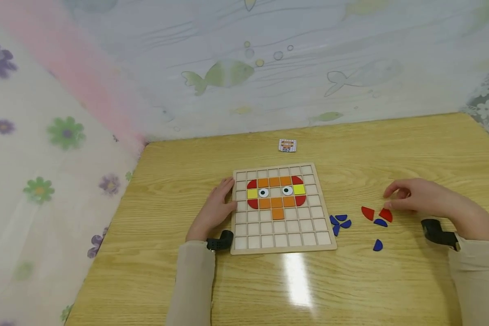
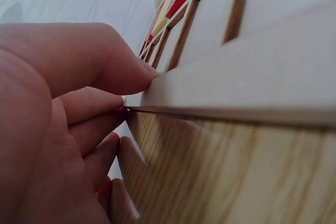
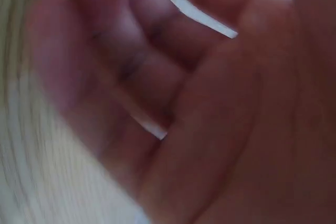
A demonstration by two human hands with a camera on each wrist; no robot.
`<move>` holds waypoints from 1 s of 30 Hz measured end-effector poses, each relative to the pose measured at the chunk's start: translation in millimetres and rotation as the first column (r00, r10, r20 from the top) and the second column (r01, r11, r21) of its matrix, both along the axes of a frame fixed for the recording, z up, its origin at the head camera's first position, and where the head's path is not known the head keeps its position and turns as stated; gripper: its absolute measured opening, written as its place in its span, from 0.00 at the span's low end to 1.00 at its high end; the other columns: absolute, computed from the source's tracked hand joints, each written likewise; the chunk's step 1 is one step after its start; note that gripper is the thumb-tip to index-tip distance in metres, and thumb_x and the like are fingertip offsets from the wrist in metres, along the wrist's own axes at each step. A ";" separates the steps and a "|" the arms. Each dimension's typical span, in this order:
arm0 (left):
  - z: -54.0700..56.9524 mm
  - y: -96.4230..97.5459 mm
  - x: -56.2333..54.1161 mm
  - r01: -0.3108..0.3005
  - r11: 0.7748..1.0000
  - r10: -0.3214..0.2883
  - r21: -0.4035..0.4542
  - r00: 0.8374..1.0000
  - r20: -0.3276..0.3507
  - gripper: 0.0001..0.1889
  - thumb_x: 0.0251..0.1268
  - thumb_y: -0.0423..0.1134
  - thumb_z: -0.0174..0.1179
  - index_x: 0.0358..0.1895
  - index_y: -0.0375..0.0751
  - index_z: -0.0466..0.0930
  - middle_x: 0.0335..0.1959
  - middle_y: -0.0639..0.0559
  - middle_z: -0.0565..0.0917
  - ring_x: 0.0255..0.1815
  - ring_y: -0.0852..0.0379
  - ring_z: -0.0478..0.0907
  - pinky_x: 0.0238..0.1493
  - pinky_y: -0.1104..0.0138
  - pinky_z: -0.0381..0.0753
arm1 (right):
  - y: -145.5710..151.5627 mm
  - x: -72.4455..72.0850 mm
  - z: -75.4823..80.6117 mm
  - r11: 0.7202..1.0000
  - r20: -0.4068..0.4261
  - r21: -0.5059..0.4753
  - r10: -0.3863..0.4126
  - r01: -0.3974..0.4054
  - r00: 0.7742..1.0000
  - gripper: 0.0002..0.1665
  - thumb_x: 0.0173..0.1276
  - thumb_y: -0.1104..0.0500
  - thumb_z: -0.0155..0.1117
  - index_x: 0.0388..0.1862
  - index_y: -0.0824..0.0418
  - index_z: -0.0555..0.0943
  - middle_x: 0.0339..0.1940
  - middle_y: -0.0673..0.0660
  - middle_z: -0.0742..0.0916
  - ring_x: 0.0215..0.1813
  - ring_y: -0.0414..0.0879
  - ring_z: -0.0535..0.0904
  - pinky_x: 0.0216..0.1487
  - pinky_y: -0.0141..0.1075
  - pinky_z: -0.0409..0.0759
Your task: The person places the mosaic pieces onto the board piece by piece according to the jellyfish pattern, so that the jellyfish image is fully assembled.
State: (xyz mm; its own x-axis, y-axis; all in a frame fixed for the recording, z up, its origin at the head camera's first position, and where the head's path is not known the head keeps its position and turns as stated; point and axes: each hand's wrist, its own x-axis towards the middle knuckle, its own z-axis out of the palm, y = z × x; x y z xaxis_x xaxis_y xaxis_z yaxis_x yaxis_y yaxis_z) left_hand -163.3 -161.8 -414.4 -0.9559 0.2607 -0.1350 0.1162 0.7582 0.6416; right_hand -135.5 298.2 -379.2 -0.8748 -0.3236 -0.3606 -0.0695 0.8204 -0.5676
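Note:
My left hand [image 1: 217,206] rests beside the left edge of a square wooden grid board [image 1: 269,235]. In the left wrist view its thumb [image 2: 131,77] touches the board's side, with the other fingers lying along the edge. My right hand [image 1: 424,197] hovers low over the table at the right, fingers loosely bent, its thumb at a red quarter-circle piece [image 1: 385,215]. In the right wrist view the palm [image 3: 226,114] fills much of the picture and the fingertips are partly cut off. Close by lie another red quarter-circle piece [image 1: 367,213] and a blue petal-shaped piece [image 1: 380,222].
On the board, orange squares [image 1: 277,213], yellow squares [image 1: 299,189], red quarter-circles and two eye discs [image 1: 287,190] form a face. Several blue pieces [image 1: 341,218] lie right of the board, another blue piece [image 1: 377,245] nearer me. Behind stands a small pattern card [image 1: 287,145].

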 end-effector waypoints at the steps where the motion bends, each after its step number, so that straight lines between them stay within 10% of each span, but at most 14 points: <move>1: 0.1 0.0 -0.1 0.004 1.000 -0.004 -0.003 1.000 -0.007 0.34 0.57 0.37 0.51 0.69 0.42 0.51 0.70 0.53 0.51 0.70 0.57 0.39 0.67 0.61 0.36 | 2.4 0.0 -1.1 1.000 0.035 -0.008 0.003 -0.003 0.999 0.27 0.58 0.46 0.61 0.47 0.65 0.73 0.26 0.52 0.76 0.23 0.43 0.69 0.23 0.33 0.69; 7: 0.7 0.2 0.3 0.008 1.000 -0.008 -0.005 1.000 0.004 0.34 0.58 0.37 0.51 0.69 0.42 0.51 0.70 0.54 0.50 0.70 0.58 0.38 0.67 0.62 0.35 | 3.6 -0.7 -6.3 0.998 0.132 -0.028 0.051 -0.048 0.990 0.28 0.54 0.47 0.64 0.45 0.65 0.70 0.22 0.51 0.76 0.21 0.42 0.69 0.22 0.32 0.68; 30: -2.1 -0.7 -1.6 0.011 1.000 -0.011 -0.008 1.000 0.009 0.33 0.59 0.38 0.50 0.69 0.43 0.51 0.70 0.55 0.50 0.70 0.59 0.38 0.67 0.61 0.36 | -40.1 -4.6 -6.7 0.996 -0.141 0.069 0.060 -0.051 0.988 0.14 0.54 0.56 0.66 0.38 0.60 0.78 0.26 0.48 0.77 0.30 0.43 0.70 0.32 0.36 0.70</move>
